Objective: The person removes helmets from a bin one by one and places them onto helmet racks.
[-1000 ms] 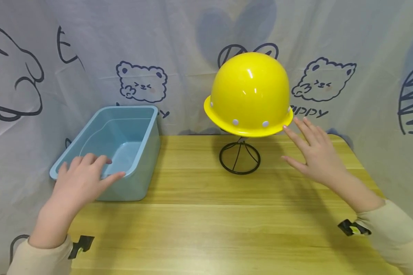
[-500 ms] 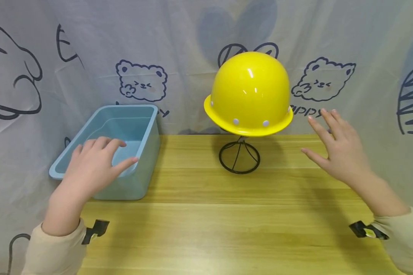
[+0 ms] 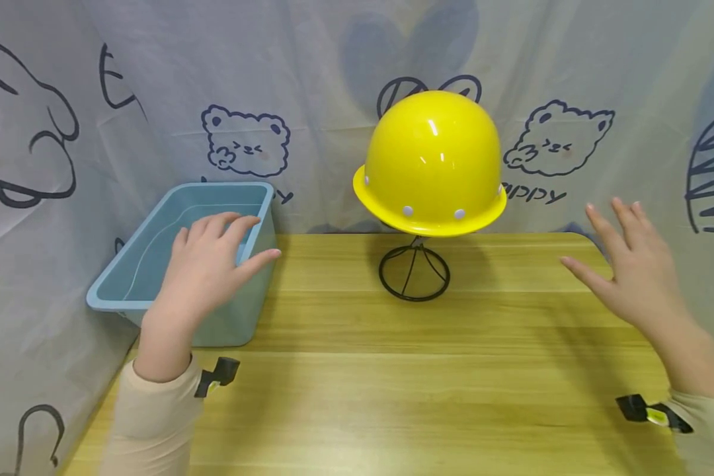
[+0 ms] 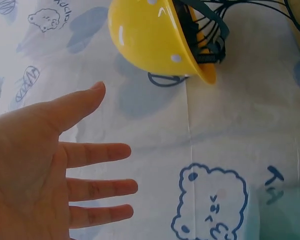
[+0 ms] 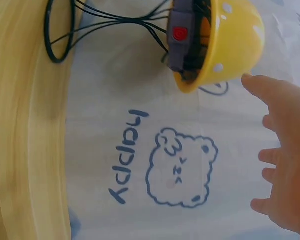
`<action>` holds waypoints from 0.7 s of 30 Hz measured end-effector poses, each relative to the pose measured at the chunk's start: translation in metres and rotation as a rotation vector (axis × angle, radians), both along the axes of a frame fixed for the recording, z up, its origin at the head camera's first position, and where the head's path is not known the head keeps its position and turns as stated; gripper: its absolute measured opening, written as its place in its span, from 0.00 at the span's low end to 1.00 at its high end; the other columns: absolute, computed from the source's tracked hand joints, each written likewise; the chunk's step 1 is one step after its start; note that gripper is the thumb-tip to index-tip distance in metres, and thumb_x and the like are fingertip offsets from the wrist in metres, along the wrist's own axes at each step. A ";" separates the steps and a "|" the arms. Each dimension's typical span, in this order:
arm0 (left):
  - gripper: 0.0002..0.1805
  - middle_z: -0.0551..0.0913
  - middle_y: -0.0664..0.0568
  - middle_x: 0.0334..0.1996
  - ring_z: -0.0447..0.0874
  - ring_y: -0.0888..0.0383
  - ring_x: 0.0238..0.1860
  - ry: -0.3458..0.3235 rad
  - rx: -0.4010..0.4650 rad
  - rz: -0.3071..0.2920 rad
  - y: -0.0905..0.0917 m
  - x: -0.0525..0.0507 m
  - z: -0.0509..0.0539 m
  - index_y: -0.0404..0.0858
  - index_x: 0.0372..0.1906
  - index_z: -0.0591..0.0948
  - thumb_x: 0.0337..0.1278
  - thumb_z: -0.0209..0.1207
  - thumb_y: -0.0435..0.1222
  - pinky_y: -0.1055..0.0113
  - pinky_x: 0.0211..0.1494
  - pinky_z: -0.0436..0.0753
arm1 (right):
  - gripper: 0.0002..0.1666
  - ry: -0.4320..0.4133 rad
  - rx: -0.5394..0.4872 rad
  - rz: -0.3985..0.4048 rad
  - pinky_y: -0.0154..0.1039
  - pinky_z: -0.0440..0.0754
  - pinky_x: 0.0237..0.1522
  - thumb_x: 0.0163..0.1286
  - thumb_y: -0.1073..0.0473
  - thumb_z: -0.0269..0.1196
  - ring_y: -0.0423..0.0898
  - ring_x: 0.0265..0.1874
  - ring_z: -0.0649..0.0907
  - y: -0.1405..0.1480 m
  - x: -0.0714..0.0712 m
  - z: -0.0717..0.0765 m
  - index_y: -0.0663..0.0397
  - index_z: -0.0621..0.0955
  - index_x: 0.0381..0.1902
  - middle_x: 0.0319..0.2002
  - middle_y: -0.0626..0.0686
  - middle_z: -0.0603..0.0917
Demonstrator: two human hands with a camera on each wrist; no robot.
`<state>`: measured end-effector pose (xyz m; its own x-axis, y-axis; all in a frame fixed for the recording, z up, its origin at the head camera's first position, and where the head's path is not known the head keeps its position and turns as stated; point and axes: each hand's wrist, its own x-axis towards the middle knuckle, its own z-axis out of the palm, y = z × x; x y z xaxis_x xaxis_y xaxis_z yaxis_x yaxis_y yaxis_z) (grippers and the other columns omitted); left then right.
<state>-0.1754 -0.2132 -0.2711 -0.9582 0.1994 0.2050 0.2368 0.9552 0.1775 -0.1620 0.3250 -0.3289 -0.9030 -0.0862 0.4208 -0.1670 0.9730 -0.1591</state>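
Note:
A yellow hard hat (image 3: 434,158) sits on a black wire stand (image 3: 414,299) toward the back of the table. Dark straps (image 4: 210,20) and a grey inner band with a red square (image 5: 180,33) show under its brim in the wrist views. My left hand (image 3: 199,271) hovers over the right side of the light blue bin (image 3: 260,277), fingers spread and holding nothing. On the other side, my right hand (image 3: 642,277) is in the air to the right of the hat, apart from it, with its fingers spread and nothing in them.
The wooden table (image 3: 404,403) reaches back to a white curtain (image 3: 321,86) printed with bear drawings. More curtain hangs along the left and right sides. The bin stands at the table's left, against the curtain.
My right hand has moved right, away from the hat's brim. My left hand has moved right and farther back across the bin. The hat, stand and bin have stayed put.

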 end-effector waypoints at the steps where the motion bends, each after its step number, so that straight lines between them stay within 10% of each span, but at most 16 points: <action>1: 0.41 0.64 0.39 0.70 0.57 0.34 0.71 0.007 0.001 0.001 0.003 -0.002 -0.001 0.45 0.70 0.66 0.62 0.47 0.67 0.31 0.69 0.51 | 0.47 -0.015 -0.003 -0.011 0.63 0.36 0.74 0.71 0.34 0.51 0.62 0.78 0.38 0.002 0.001 -0.001 0.44 0.48 0.78 0.79 0.60 0.40; 11: 0.43 0.49 0.43 0.78 0.42 0.37 0.78 0.033 0.033 0.016 0.032 -0.017 -0.020 0.56 0.77 0.53 0.61 0.44 0.69 0.29 0.71 0.44 | 0.48 -0.056 -0.051 -0.057 0.65 0.33 0.74 0.72 0.33 0.49 0.62 0.77 0.35 0.013 0.004 -0.006 0.45 0.45 0.79 0.78 0.62 0.38; 21: 0.45 0.32 0.48 0.79 0.23 0.43 0.79 0.018 0.024 0.048 0.051 -0.036 -0.062 0.65 0.77 0.41 0.58 0.35 0.75 0.33 0.74 0.35 | 0.50 -0.108 -0.012 -0.083 0.68 0.34 0.72 0.71 0.30 0.47 0.64 0.77 0.34 0.012 0.003 -0.028 0.43 0.42 0.79 0.78 0.60 0.35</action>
